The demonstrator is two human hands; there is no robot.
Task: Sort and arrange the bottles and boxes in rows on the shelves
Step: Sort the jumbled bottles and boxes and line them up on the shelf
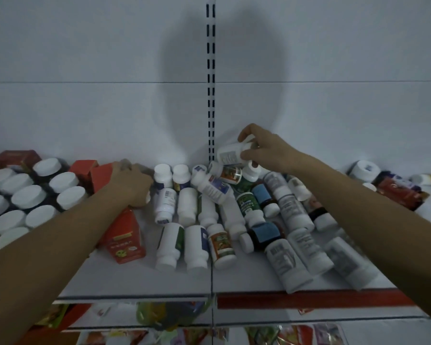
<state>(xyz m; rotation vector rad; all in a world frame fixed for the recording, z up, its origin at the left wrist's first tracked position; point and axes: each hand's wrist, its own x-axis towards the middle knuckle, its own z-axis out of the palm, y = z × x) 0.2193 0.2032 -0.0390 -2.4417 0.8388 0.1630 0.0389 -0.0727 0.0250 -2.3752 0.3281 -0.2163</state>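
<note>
Bottle sorting on white shelf (135,282). Right hand (261,151) is raised over the pile at the far side, just right of the slotted upright (210,70). Its fingers and thumb are curled round the cap end of a white bottle (230,154), held tilted on its side, clear of the shelf, label facing the camera. Left hand (130,185) is down at the far left-centre, beside the upright red boxes (85,168). Its fingertips are blurred; cannot tell whether they grip anything. Another red box (125,235) lies flat under the left wrist.

Loose pile of bottles (209,220) covers the middle and right of the shelf, mostly on their sides: white ones, dark ones with blue labels, a green-labelled one, orange-labelled ones. Two white bottles (162,174) stand upright at the far edge, between the left hand and the pile. Dark bottles with white caps (28,195) stand upright in close rows on the far left. More bottles and a red pack lie at the far right. Red strip (309,300) runs along the near shelf edge. Lower shelf (259,322) holds coloured packets, blurred.
</note>
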